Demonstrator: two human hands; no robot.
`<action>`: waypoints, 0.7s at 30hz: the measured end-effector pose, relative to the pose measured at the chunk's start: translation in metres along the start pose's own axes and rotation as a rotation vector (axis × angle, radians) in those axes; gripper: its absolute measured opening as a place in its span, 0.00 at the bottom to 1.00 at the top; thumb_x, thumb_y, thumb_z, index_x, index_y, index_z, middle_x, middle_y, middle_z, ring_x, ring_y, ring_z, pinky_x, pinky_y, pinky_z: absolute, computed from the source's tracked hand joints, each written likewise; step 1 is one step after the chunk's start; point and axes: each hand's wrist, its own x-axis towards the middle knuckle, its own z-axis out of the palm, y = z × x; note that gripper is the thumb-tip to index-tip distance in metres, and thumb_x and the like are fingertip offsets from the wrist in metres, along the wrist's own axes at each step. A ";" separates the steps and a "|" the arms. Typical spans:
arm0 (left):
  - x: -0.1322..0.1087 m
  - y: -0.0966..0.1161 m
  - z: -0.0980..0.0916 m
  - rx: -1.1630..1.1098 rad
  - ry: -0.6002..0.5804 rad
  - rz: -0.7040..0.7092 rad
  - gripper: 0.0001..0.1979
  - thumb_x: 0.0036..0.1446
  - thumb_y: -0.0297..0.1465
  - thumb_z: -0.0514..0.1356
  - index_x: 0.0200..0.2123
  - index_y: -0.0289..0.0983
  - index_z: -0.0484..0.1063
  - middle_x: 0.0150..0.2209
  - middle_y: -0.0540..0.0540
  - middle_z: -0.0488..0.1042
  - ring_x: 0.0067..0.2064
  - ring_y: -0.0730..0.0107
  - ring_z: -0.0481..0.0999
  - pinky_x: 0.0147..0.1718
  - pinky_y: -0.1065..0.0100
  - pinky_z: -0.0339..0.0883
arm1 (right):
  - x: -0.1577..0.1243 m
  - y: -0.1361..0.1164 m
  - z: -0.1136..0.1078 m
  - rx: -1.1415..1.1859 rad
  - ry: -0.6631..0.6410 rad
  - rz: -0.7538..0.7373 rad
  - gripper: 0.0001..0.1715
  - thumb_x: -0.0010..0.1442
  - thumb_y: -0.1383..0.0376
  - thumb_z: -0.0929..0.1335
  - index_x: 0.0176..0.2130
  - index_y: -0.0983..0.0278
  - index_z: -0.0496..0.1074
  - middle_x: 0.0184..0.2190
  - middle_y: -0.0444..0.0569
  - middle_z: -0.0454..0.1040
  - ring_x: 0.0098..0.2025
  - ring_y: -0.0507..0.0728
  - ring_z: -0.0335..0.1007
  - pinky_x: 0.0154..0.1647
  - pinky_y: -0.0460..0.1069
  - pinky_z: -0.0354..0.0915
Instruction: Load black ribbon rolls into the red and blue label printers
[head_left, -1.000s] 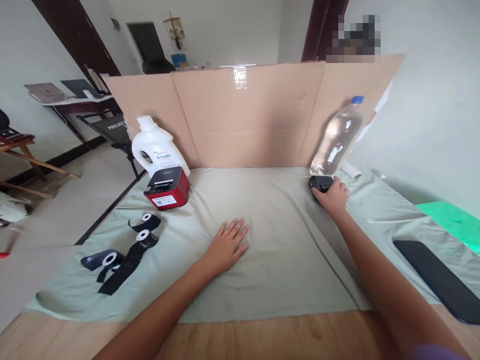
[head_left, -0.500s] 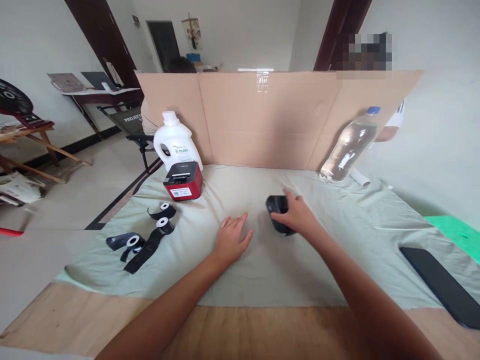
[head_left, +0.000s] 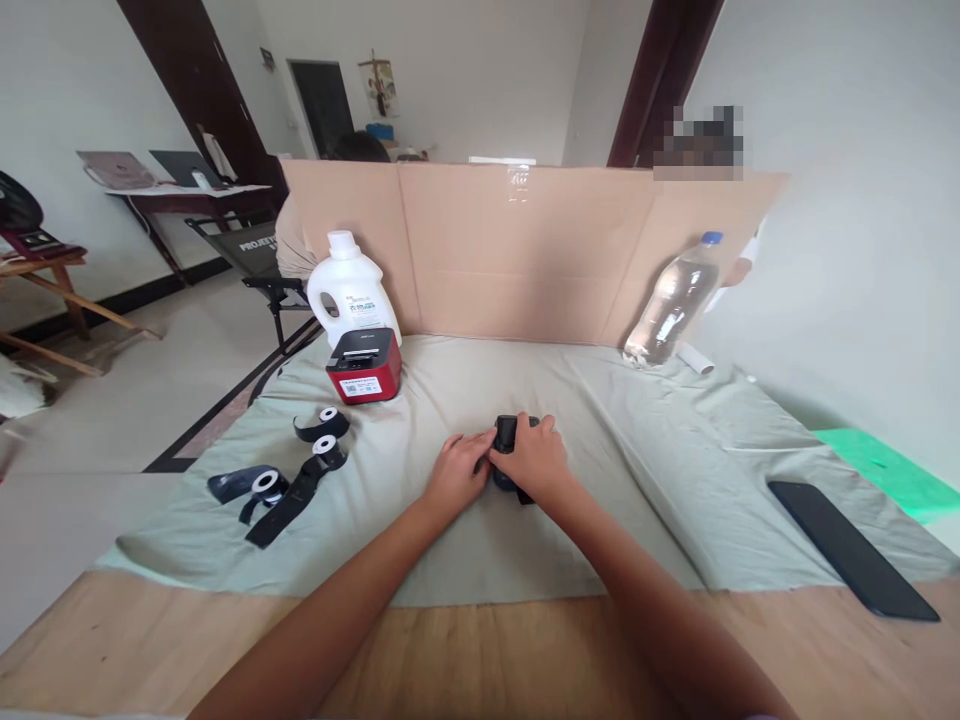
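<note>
My right hand (head_left: 536,460) is wrapped over a small black device (head_left: 507,437) that rests on the pale green cloth (head_left: 615,480) in the middle of the table. My left hand (head_left: 457,472) lies just left of it, fingertips touching the device's side. Most of the device is hidden under my right palm. A red and black label printer (head_left: 363,366) stands at the back left, with a white jug (head_left: 347,290) behind it. Several black tape rolls (head_left: 292,475) lie to the left of my hands.
A cardboard screen (head_left: 525,250) stands along the back. A clear water bottle (head_left: 671,300) leans at its right end. A black phone (head_left: 851,548) lies at the right on the cloth's edge. Bare wood (head_left: 465,660) runs along the near edge. A folding chair stands beyond the table's left.
My right hand has carried the black device from beside the bottle at the back right to the middle of the cloth. My left hand has closed in on it.
</note>
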 end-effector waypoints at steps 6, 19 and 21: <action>0.000 0.005 -0.003 -0.019 -0.020 -0.023 0.27 0.62 0.26 0.54 0.64 0.44 0.65 0.60 0.46 0.73 0.59 0.63 0.74 0.64 0.53 0.57 | 0.004 0.058 -0.001 0.316 -0.059 -0.227 0.42 0.63 0.42 0.62 0.64 0.65 0.61 0.54 0.64 0.68 0.50 0.67 0.73 0.52 0.59 0.66; 0.006 0.006 -0.004 0.225 -0.203 -0.021 0.28 0.60 0.24 0.50 0.64 0.34 0.66 0.58 0.40 0.74 0.64 0.58 0.68 0.67 0.52 0.52 | -0.002 0.106 0.039 0.571 -0.003 -0.399 0.34 0.71 0.50 0.53 0.67 0.62 0.62 0.59 0.56 0.72 0.60 0.64 0.69 0.60 0.59 0.64; 0.006 0.009 -0.004 0.328 -0.222 -0.014 0.28 0.59 0.24 0.51 0.63 0.32 0.66 0.54 0.38 0.77 0.64 0.55 0.68 0.69 0.52 0.49 | -0.001 0.106 0.038 0.560 -0.015 -0.396 0.34 0.71 0.50 0.52 0.67 0.63 0.62 0.57 0.56 0.74 0.60 0.64 0.69 0.59 0.59 0.64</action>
